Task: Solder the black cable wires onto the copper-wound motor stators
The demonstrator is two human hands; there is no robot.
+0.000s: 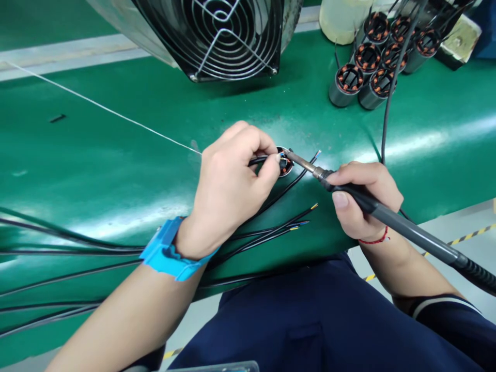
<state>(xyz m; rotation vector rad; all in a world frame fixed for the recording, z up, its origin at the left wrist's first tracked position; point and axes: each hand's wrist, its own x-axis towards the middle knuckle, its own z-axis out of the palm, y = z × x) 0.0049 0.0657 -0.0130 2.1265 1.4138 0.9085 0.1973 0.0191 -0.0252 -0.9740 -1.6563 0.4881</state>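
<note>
My right hand point(366, 199) grips the dark handle of a soldering iron point(356, 196), whose tip reaches the rim of a small motor stator point(285, 166) with copper windings. Pinched between the thumb and forefinger of my left hand point(236, 173) is a black cable point(258, 160), its stripped end over the stator. That hand covers part of the stator's left side. A thin white strand point(135, 123), perhaps solder wire, runs from the upper left to behind my left hand. Below lie several more black cables point(271, 231) with coloured wire ends.
A fan with a wire grille point(228, 41) stands at the back. Several cylindrical stators point(344, 82) cluster at the back right, beside a whitish container point(341, 20) and a yellowish block point(459, 41). The iron's cord point(387, 113) hangs down past them. A small dark scrap point(57, 118) lies at left.
</note>
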